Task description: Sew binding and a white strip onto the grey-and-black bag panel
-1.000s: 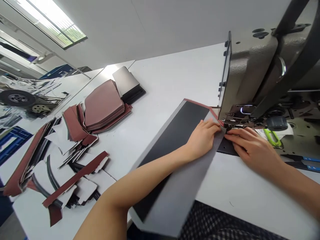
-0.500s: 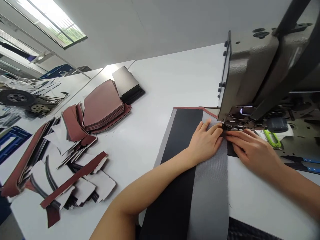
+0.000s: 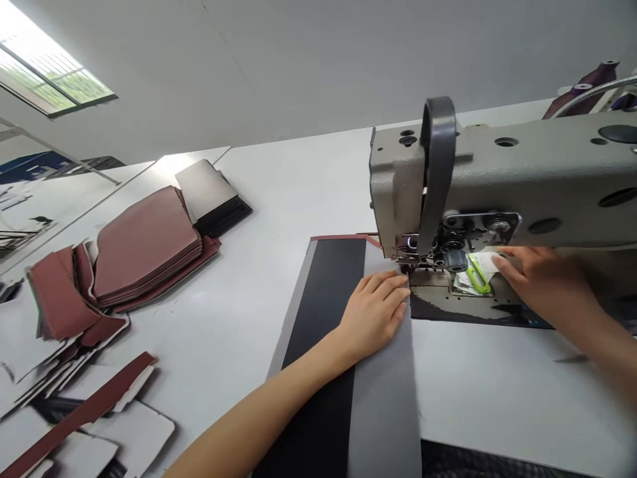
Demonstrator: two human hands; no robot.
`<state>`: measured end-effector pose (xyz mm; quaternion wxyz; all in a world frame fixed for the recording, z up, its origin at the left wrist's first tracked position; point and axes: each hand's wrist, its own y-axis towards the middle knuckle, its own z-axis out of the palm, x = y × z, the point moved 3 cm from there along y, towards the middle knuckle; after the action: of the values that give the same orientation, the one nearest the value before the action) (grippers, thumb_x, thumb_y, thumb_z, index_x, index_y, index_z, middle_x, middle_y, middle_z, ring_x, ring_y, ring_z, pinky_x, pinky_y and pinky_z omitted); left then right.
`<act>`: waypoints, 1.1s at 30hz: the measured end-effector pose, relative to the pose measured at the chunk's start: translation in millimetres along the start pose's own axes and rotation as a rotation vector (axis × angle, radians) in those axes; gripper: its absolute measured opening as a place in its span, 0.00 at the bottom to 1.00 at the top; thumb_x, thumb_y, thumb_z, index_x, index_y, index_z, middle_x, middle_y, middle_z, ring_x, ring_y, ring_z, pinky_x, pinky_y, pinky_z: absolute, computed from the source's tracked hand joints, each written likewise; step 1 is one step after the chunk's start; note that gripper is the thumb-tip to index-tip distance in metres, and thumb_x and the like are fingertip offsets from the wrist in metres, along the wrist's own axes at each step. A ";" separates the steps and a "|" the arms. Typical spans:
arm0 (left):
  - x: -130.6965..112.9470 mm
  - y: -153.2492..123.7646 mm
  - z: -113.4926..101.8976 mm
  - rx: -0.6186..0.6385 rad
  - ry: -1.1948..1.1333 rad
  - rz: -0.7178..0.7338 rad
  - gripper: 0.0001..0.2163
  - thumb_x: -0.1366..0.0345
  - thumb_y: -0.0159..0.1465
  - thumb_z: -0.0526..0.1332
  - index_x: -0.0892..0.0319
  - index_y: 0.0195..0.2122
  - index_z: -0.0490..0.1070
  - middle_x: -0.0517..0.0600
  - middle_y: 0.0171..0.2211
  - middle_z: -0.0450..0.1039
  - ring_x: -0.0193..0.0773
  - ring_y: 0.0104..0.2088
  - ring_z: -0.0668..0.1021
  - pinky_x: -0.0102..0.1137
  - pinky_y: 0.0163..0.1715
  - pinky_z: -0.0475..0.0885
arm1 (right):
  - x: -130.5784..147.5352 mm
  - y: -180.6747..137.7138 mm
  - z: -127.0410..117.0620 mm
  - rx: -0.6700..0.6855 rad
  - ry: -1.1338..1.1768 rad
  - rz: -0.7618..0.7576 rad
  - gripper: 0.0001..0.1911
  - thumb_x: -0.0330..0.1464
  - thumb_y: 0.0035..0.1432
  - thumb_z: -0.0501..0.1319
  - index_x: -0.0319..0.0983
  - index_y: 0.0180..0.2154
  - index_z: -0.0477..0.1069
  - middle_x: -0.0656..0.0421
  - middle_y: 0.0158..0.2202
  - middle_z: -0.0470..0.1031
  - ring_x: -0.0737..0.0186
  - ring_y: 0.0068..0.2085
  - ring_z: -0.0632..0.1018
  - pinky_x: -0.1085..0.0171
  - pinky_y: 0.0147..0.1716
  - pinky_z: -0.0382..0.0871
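Note:
A long panel with a black band and grey mesh (image 3: 385,405) lies under the head of a sewing machine (image 3: 537,186); dark red binding (image 3: 338,237) runs along its far edge. My left hand (image 3: 375,309) rests flat on the grey part, fingertips at the panel's right edge beside the presser foot. Under the machine arm, my right hand (image 3: 542,279) reaches over the bed, thumb and forefinger apart, with nothing visible in it; its other fingers are partly hidden. Near its thumb lie bright green thread snips (image 3: 478,275) on some white paper.
On the white table (image 3: 259,285) to the left lie a stack of dark red pieces (image 3: 146,245), a grey and black stack (image 3: 212,196) and scattered pale cut pieces (image 3: 129,431). Thread cones (image 3: 580,89) stand behind the machine. A grey wall is at the back.
My right hand has left the panel's edge by the needle and moved right, under the machine arm. My left hand stays on the panel. The view has turned right.

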<state>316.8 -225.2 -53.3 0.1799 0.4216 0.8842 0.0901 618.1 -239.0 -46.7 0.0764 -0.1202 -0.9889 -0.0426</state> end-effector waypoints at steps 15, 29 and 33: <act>-7.0 -26.4 -9.9 -0.018 -0.073 0.054 0.10 0.69 0.72 0.55 0.57 0.49 0.75 0.52 0.56 0.77 0.46 0.61 0.73 0.45 0.60 0.70 | 10.3 21.6 -13.1 -0.119 -0.135 -0.049 0.18 0.28 0.62 0.49 0.34 0.30 0.77 0.48 0.25 0.74 0.52 0.32 0.74 0.58 0.30 0.58; -39.4 -2.4 1.5 0.185 -1.540 -0.786 0.18 0.58 0.55 0.74 0.62 0.41 0.73 0.47 0.29 0.75 0.32 0.29 0.79 0.32 0.39 0.77 | 89.4 -128.5 -18.3 -0.311 0.376 -0.849 0.16 0.23 0.66 0.57 0.40 0.52 0.75 0.53 0.51 0.78 0.54 0.43 0.76 0.53 0.43 0.71; -34.7 -19.7 -0.9 0.142 -1.443 -0.735 0.10 0.64 0.59 0.71 0.61 0.38 0.74 0.49 0.33 0.78 0.36 0.35 0.82 0.33 0.43 0.78 | 88.5 -106.9 -3.9 0.085 0.799 -0.467 0.21 0.38 0.68 0.59 0.47 0.61 0.69 0.55 0.46 0.79 0.59 0.37 0.81 0.62 0.33 0.77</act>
<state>322.5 -264.6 -50.2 0.6963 0.0691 0.6362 -0.3249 507.6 -322.4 -35.6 0.4445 0.1347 -0.8835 -0.0610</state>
